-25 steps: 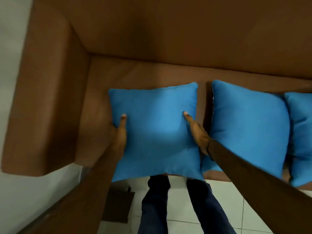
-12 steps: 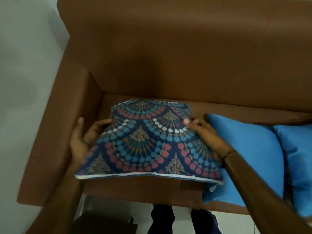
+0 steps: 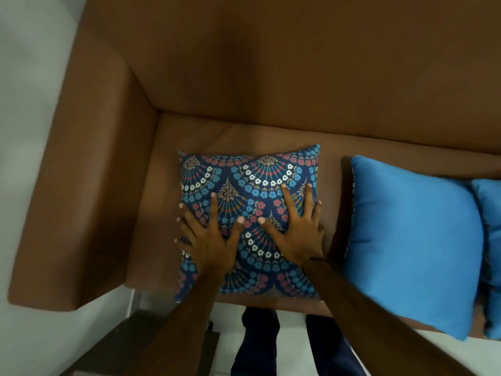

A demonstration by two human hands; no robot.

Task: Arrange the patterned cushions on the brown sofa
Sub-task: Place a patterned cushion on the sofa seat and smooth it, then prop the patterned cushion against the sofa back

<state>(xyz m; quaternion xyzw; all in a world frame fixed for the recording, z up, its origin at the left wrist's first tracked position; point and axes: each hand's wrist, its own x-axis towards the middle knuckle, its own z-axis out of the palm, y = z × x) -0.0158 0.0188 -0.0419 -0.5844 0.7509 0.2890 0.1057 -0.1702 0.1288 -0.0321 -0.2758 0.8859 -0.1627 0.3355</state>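
On brown sofa [image 3: 244, 77], patterned cushion [image 3: 249, 180] under both flat hands, lower corner perhaps hidden.

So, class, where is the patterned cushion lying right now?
The patterned cushion lies flat on the sofa seat, between the armrest and the nearest blue cushion, under both hands.

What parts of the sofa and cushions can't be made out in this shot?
- Head view: the far right blue cushion is cut off by the frame edge.
- The middle of the patterned cushion is covered by the left hand and right hand, which lie flat on it with fingers spread.
- The underside of the near blue cushion is hidden against the sofa, whose right end lies out of frame.
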